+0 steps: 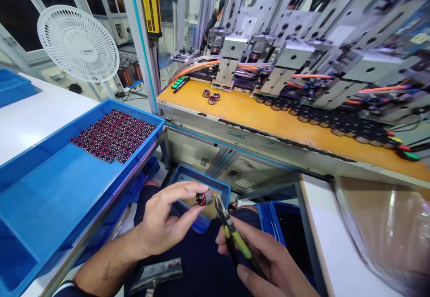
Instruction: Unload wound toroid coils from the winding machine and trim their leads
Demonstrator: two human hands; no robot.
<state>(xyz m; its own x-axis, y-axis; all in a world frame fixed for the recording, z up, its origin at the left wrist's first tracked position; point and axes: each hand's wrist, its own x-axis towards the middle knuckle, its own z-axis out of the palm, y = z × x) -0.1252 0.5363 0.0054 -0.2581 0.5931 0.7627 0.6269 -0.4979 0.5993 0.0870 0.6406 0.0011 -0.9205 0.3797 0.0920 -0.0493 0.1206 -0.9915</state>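
Between the thumb and fingertips of my left hand (pixel 168 218) is a small round motor stator (pixel 204 198), with red copper windings and a grey rim. My right hand (pixel 258 256) is wrapped around diagonal cutters (pixel 231 230) with green and black handles. The cutter jaws point up and stand slightly apart, just right of the stator. A gap shows between the jaw tips and the stator. Below both hands, near my lap, sits a blue bin (pixel 221 188), partly hidden by my hands.
A blue tray (pixel 50 171) at left holds many small wound stators (pixel 116 133). Ahead, a machine (pixel 289 59) stands on an orange bench (pixel 262 115) with three loose stators (pixel 212 100) and a row of dark parts (pixel 336 122). A white fan (pixel 79 44) is at back left; clear plastic (pixel 386 225) lies right.
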